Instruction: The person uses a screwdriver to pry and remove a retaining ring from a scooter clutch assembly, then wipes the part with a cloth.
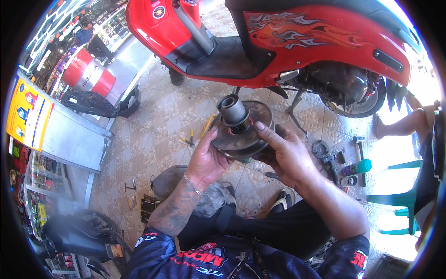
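In front of me, above the floor, I hold a scooter's driven pulley (261,113), a round metal disc assembly with a grey cylindrical collar (232,110) standing up from its centre. My left hand (204,159) grips the near left rim, its thumb up along the edge. On the right side my right hand (291,152) is wrapped round the rim, its thumb lying on the upper face near the collar. The underside of the pulley and several fingertips are hidden.
A red scooter (297,69) with flame graphics stands ahead. Yellow-handled pliers (188,139), a hammer (360,148) and a green-capped bottle (357,167) lie on the tiled floor. At right, another person's leg (404,122) shows near a green plastic chair (395,199). A black motorbike (76,235) is at lower left.
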